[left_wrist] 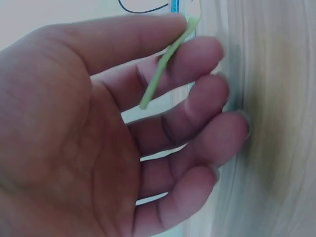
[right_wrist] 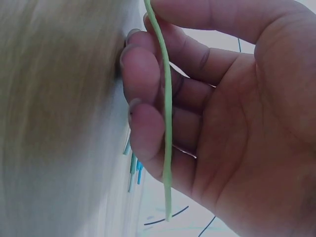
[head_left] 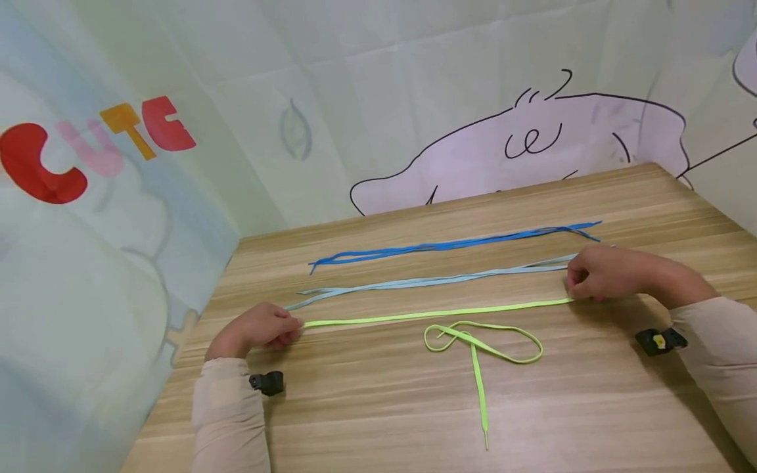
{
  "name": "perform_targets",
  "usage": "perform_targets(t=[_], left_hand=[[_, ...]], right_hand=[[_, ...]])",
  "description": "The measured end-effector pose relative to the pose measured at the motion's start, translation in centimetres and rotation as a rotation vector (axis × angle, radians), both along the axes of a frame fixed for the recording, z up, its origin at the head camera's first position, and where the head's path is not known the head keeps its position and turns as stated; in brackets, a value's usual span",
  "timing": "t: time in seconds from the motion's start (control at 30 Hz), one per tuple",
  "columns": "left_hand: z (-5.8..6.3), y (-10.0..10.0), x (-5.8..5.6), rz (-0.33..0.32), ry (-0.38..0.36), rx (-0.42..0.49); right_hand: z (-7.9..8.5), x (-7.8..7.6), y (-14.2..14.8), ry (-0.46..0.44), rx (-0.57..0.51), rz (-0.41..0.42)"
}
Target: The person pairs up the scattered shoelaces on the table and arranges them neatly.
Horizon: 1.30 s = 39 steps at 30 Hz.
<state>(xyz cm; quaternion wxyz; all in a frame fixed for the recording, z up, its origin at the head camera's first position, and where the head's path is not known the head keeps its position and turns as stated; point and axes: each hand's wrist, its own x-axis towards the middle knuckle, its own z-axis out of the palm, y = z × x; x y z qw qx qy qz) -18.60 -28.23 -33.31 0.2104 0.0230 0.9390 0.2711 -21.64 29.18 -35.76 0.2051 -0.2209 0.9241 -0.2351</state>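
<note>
A neon yellow-green shoelace runs straight between my two hands across the wooden table. My left hand pinches one end between thumb and index finger, and a short tip sticks out toward the palm in the left wrist view. At the other end my right hand pinches the lace, whose longer tail hangs past the curled fingers in the right wrist view. Nearer the front, a second yellow-green shoelace lies loosely looped, one end pointing toward me.
Beyond the stretched lace lie light blue shoelaces, side by side. Farther back, blue shoelaces are laid out lengthwise on the table. A printed cloth hangs behind the table and along its left side.
</note>
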Motion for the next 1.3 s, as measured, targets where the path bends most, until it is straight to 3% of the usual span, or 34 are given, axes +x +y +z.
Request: perform_targets(t=[0.2,0.4,0.9,1.1,1.3], left_hand=[[0.0,0.0,0.1,0.035,0.007,-0.037],[-0.1,0.0,-0.1,0.021,0.043,-0.089],[0.1,1.7,-0.6,0.095,0.142,-0.115],[-0.3,2.8,-1.0,0.110,0.145,-0.127],[-0.5,3.7,-1.2,0.086,0.184,-0.140]], right_hand=[[0.1,0.1,0.0,0.012,0.002,0.002],[0.1,0.1,0.1,0.025,0.018,-0.003],[0.0,0.2,0.1,0.153,0.105,-0.063],[0.1,0.3,-0.3,0.199,0.079,-0.092],[0.2,0.2,-0.8,0.269,0.039,-0.115]])
